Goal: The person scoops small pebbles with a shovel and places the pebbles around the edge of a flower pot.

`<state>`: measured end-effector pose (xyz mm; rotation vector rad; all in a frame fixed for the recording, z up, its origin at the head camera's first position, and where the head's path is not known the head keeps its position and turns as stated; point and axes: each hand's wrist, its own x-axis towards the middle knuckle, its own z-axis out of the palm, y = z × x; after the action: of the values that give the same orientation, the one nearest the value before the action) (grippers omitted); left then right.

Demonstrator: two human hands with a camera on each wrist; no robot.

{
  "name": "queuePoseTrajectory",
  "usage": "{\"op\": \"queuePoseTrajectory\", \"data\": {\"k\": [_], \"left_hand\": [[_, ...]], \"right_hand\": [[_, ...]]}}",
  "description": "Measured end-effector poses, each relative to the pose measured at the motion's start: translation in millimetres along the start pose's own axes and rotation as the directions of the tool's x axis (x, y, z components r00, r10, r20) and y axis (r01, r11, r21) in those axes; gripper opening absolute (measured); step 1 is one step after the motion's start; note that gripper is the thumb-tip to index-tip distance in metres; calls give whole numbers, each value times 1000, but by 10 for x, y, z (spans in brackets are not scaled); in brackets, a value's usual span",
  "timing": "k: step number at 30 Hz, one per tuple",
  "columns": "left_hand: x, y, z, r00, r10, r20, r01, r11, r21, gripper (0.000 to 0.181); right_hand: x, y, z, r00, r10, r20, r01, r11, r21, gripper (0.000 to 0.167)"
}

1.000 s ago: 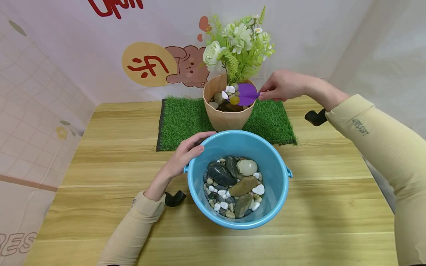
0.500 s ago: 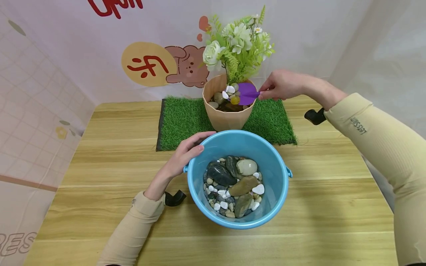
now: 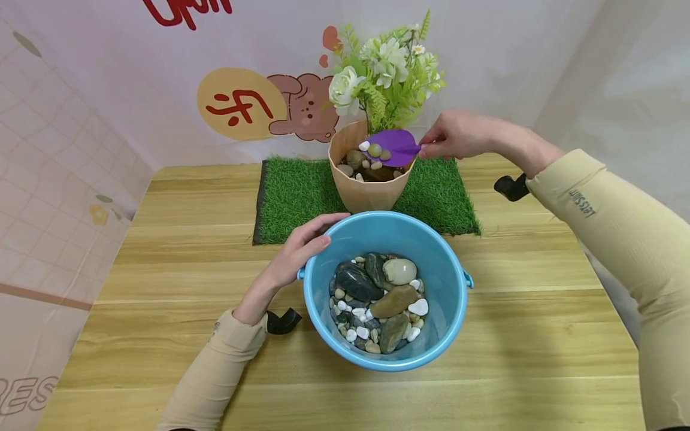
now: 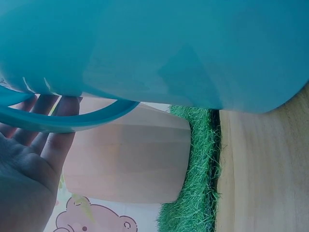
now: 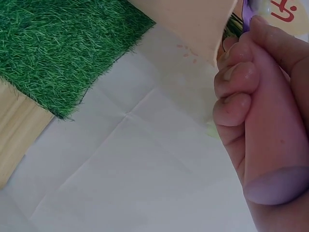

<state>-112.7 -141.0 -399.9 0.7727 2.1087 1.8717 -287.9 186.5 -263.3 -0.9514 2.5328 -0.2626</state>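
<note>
My right hand (image 3: 455, 134) grips a toy shovel by its pinkish handle (image 5: 275, 130). Its purple blade (image 3: 396, 146) tilts over the peach flowerpot (image 3: 369, 191), carrying a few small pebbles (image 3: 374, 149) near its tip. Brown and grey stones (image 3: 354, 158) lie inside the pot around the artificial white flowers (image 3: 393, 66). My left hand (image 3: 296, 254) holds the blue bucket (image 3: 458, 311) at its left rim, thumb over the rim and fingers outside. In the left wrist view the bucket's handle (image 4: 82, 121) crosses those fingers. Large and small stones (image 3: 396, 299) cover the bucket's bottom.
The pot stands on a green artificial turf mat (image 3: 291, 197) at the back of the wooden table (image 3: 178, 263). Close behind hangs a printed curtain (image 3: 485, 60). The bucket stands just in front of the pot, partly over the mat's front edge.
My right hand has raised and tilted the shovel slightly. Several pebbles have slid off its blade into the pot, leaving fewer on it. The left hand and bucket stay put.
</note>
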Motion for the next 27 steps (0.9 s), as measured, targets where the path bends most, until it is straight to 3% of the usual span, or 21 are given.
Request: {"op": "queuePoseTrajectory", "data": {"k": [13,20,23,27], "left_hand": [[4,-8,-8,1000,1,0,-1,1000,7,54],[-2,-7,-7,1000,-3,-6,3,1000,4,54],[0,-8,-5,1000,-6,-4,6,1000,4,54],[-1,-4,-2,1000,-6,-8,6,1000,7,54]], "right_hand": [[-37,-105,-51,997,-2,-73,-4,996,-84,33],[-48,-171,2,992,-42,-116,22,985,-171,30],[-56,-192,26,988,-59,-141,27,975,-221,28],[-77,-232,52,976,-103,-192,31,938,-346,24]]}}
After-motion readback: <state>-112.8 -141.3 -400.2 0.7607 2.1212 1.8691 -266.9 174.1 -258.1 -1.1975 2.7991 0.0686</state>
